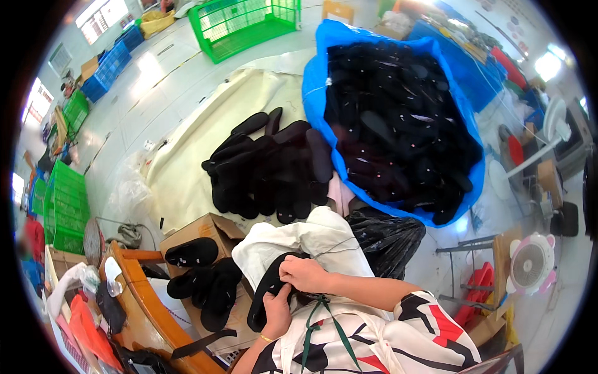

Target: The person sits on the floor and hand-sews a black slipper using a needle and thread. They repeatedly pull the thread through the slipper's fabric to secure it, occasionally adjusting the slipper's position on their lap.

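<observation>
Black slipper [261, 296] was held over the lap, against the white cloth [258, 240], long axis slanted from near left to far right. By the left hand [277, 313] it was gripped at its near right side, thumb laid on top; the other fingers were mostly hidden. Fingertips of the right hand [303, 274] were closed together against the upper; whether fabric or something small was pinched could not be told.

Handling, as judged: light, soft upper, bendable sole, not fragile, low slip on bare skin. Best hold was judged to be the sole edge, thumb over the top; if squeezed at the upper alone, it would likely be folded.

Edges: just left, a cardboard box [208, 225] was loaded with more slippers [218, 296], some near its rim, easily knocked. Further left, a wooden chair [149, 299] was placed, so leftward elbow travel was judged tight.

Ahead of the knees, a dark pile [268, 165] was spread on a cream sheet [177, 174]; beside it on the right, a blue bag [316, 93] was filled with black pieces [398, 124]. Most room for moving was judged to be offered directly above the lap.
</observation>
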### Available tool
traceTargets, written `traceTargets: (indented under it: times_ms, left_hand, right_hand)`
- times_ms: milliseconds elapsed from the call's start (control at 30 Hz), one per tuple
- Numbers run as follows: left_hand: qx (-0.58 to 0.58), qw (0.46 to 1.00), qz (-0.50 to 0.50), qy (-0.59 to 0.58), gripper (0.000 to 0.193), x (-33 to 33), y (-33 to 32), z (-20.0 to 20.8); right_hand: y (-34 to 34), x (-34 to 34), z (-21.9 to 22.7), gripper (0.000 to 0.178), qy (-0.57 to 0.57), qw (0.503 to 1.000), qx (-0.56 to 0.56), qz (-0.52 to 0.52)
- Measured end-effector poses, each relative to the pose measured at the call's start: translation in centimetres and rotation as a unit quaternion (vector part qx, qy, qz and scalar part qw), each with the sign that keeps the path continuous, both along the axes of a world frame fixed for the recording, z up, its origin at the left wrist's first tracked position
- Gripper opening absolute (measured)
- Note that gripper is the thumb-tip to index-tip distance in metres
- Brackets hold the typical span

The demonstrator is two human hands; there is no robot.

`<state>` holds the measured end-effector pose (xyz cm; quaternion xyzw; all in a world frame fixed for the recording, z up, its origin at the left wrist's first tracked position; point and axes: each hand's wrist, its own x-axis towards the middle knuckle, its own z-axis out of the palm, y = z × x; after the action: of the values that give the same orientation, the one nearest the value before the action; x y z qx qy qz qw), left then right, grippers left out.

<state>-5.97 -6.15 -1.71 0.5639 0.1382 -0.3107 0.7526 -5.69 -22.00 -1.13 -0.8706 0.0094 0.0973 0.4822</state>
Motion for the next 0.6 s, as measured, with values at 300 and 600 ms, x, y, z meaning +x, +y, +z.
traceTargets:
  times_ms: [300, 600]
  left_hand:
    - [0.340, 0.847, -0.214, -0.348, 0.026, 2.4, 0.7, -3.6]
    - [0.267, 0.621, -0.538, -0.503, 0.034, 8.3, -2.8, 2.2]
  right_hand:
    - [-1.5, -1.1, 2.0, 0.014, 0.203, 0.876, 0.417, -0.132]
    - [-24.6, -9.1, 5.2, 0.025, -0.185, 0.593, 0.594, -0.511]
